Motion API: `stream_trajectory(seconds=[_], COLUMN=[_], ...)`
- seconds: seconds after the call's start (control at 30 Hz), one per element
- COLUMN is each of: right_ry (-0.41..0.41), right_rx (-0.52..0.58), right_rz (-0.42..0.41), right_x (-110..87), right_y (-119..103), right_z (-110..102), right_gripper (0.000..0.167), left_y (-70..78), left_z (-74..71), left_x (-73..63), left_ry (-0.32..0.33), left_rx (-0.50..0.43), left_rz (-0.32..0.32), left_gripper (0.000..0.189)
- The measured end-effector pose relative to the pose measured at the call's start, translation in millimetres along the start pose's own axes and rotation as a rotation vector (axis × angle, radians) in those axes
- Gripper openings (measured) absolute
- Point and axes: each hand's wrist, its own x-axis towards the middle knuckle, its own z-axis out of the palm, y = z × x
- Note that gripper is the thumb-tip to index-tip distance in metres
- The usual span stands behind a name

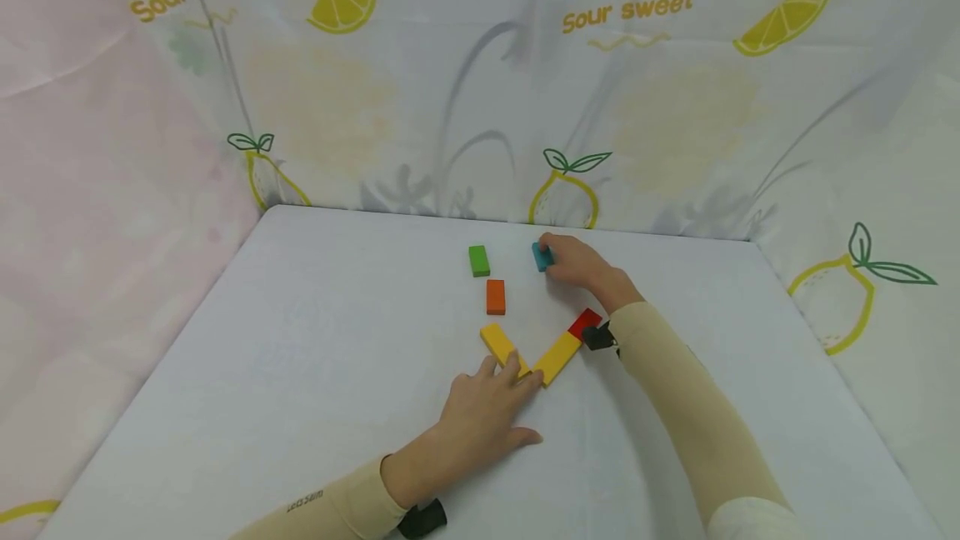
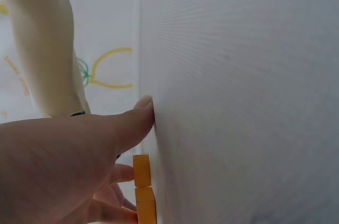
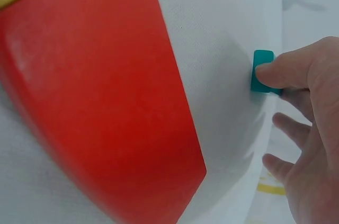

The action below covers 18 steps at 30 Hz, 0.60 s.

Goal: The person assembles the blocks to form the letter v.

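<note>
Near the far side of the table, my right hand [image 1: 576, 262] pinches a blue block [image 1: 542, 257] between thumb and fingers; the right wrist view shows the thumb on the block's face [image 3: 260, 62]. My left hand [image 1: 483, 415] rests its fingers, spread and fairly straight, on two yellow blocks. The left yellow block [image 1: 497, 342] and the right yellow block [image 1: 558, 358] lie slanted, meeting in a V at their near ends. A red block [image 1: 585, 322] continues the right arm of the V, beneath my right wrist.
An orange block [image 1: 496, 297] lies on the white table [image 1: 300, 357] beyond the left yellow block. Farther back is a green block [image 1: 478, 261]. A printed cloth [image 1: 480, 90] with lemons hangs behind the table's far edge.
</note>
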Motion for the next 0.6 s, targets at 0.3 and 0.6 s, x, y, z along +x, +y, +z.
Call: stream_trajectory(seconds=[0.3, 0.6], right_ry=[0.008, 0.001], right_rx=[0.037, 0.05], right_rz=[0.011, -0.011], right_x=[-3.4, -2.8], right_y=[1.0, 2.6], right_z=[-1.3, -1.9], right_gripper=[0.04, 0.031], left_y=[0.9, 1.3], left_z=[-0.8, -1.3], left_x=[-0.2, 1.1], left_ry=[0.0, -0.011], left_rx=[-0.001, -0.011], left_rz=[0.006, -0.001], left_gripper=[0.075, 0.077])
